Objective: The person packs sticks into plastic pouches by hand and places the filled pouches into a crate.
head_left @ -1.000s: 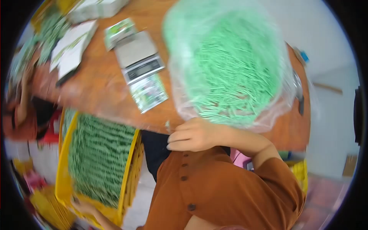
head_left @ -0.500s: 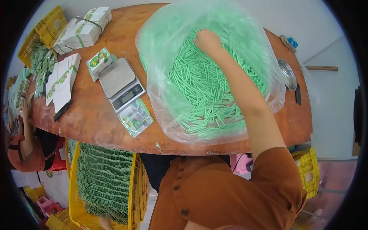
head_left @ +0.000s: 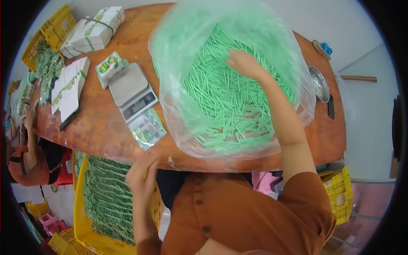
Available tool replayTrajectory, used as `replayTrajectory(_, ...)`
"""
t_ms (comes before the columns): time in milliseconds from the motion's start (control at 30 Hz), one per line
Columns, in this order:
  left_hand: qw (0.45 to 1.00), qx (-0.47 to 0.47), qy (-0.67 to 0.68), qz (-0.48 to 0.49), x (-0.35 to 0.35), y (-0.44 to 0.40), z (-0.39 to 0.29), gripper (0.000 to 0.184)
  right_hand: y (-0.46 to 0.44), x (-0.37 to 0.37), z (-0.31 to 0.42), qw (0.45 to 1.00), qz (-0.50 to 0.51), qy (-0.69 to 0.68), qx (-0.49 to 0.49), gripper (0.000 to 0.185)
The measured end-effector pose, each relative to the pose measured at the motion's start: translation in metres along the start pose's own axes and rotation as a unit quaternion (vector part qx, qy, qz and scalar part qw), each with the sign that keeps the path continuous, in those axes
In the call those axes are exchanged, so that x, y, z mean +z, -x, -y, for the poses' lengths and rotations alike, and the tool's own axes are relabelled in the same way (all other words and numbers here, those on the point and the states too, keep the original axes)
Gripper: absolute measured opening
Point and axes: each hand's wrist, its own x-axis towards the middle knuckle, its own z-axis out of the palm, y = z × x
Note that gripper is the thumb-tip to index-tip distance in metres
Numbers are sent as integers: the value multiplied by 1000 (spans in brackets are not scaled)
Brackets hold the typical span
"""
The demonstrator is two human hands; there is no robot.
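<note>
A large clear plastic bag (head_left: 180, 134) lies open on the table, full of thin light-green sticks (head_left: 212, 91). My right hand (head_left: 245, 63) is over the pile inside the bag, fingers curled closed; whatever they hold is hidden. My left hand (head_left: 142, 172), smeared by motion, is at the table's front edge above a yellow crate, just below a flat printed pouch (head_left: 147, 129). That pouch lies against the front of a digital kitchen scale (head_left: 129, 87). A small green-and-white printed pack (head_left: 109, 68) stands at the scale's left side.
Strapped white cartons (head_left: 93, 34) and flat cartons (head_left: 70, 87) are on the left of the wooden table (head_left: 140, 32). A yellow crate (head_left: 80, 212) below holds rows of green packets (head_left: 110, 197). A metal bowl (head_left: 318, 83) stands right of the bag. Another person (head_left: 29, 159) works at far left.
My left hand has come up from the crate to the table edge. My right hand has moved nearer to me and slightly right, still over the green sticks.
</note>
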Motion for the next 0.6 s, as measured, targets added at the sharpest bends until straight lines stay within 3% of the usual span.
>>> replayTrajectory(33,998,37,18,42,24,-21,-6,13,26,7,10,998,33,39,-31,24)
replayTrajectory(100,981,182,68,8,80,-68,-2,29,65,22,25,990,51,107,-73,17)
replayTrajectory(167,986,164,-30,-28,126,-115,-24,58,89,20,44,991,25,91,-93,16)
replayTrajectory(233,973,104,21,205,196,-132,-27,60,100,23,57,991,-55,27,-115,15)
replayTrajectory(267,973,105,20,204,205,-130,-32,60,105,20,54,991,-57,29,-116,15)
replayTrajectory(333,966,101,222,89,213,-137,-46,74,109,8,39,996,-73,5,-41,23)
replayTrajectory(367,963,49,262,25,213,-139,-51,75,108,2,34,990,-135,-41,-13,24)
replayTrajectory(400,899,-41,431,59,209,-143,-62,75,108,-7,44,990,-132,-40,-13,24)
replayTrajectory(433,797,-133,582,93,210,-145,-70,75,109,-16,65,963,-146,-220,56,21)
replayTrajectory(467,734,-170,644,133,240,-151,-54,73,109,-19,79,899,-154,-392,123,17)
replayTrajectory(500,735,-171,644,126,231,-150,-58,73,105,-6,76,896,-221,-376,76,18)
replayTrajectory(567,764,-195,614,49,193,-146,-66,61,105,5,43,906,-231,-354,3,18)
replayTrajectory(600,844,-95,528,-10,171,-141,-55,48,106,9,26,909,-243,-332,-64,19)
